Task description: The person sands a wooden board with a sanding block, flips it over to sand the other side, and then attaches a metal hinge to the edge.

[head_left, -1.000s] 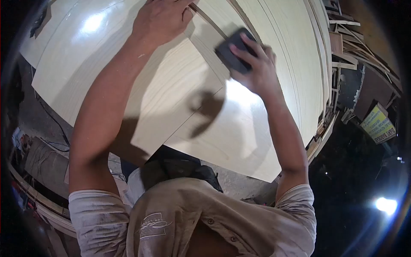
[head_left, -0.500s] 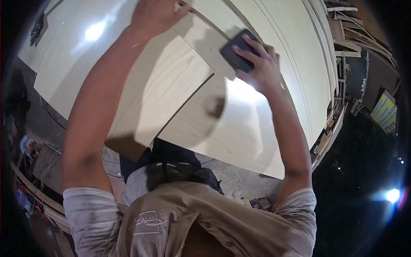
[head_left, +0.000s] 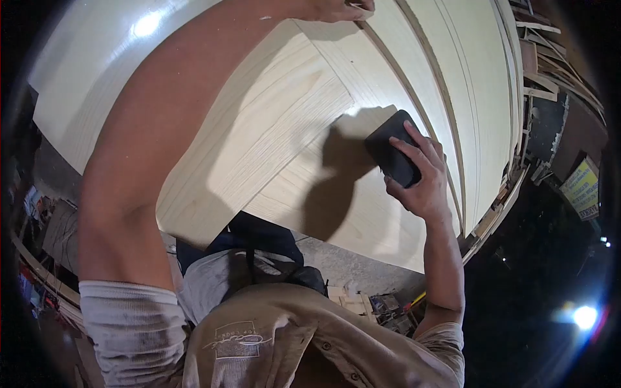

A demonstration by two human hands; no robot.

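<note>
This looks like a woodworking shop, partly open to a dark outdoors. Pale wood-grain sheets [head_left: 259, 139], apparently plywood, fill the work area, some lying over others. Beyond them, at the upper right, rough wooden strips [head_left: 556, 58] lie in a loose heap. A grey concrete floor [head_left: 336, 258] shows below, with light wood scraps [head_left: 352, 302] near the person's waist. At the right, against blackness, are a yellow lettered sign [head_left: 580, 189] and a glaring white lamp [head_left: 585, 317]; indistinct clutter [head_left: 29, 284] crowds the far left.

Left hand [head_left: 341, 9] cropped at top
</note>
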